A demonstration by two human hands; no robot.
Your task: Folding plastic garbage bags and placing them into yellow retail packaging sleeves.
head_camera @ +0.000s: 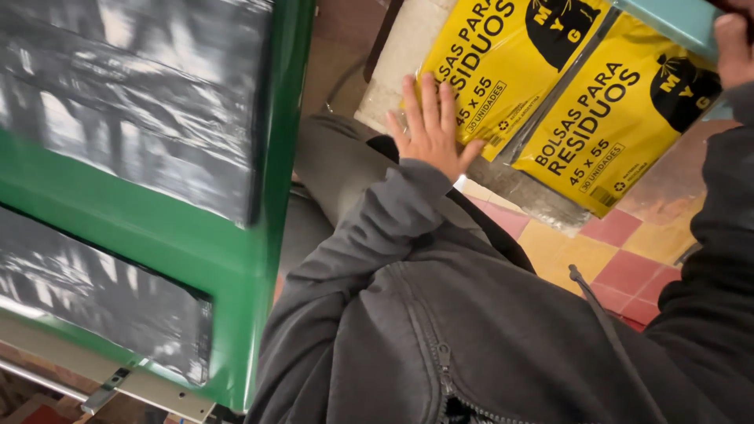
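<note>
Left hand (430, 126) flat and open on nearer glossy yellow plastic pack (491, 67), right hand (734, 47) gripping teal panel (675, 22) above it; neither pack lifted yet.

- 2 yellow packs of bags, flat, side by side: one (503, 55) under the left hand, other (620, 118) nearer the right.
- 2 hands: left hand (428, 129) flat, fingers spread; right hand (734, 47) at top edge, partly cut off.
- 1 light-blue flat thing (675, 20) by right hand, kind can't tell.
- 1 green frame (196, 243) w/ 2 dark panels: upper (133, 86), lower (94, 290).
- 1 tiled floor (628, 251), red and yellow squares.
</note>
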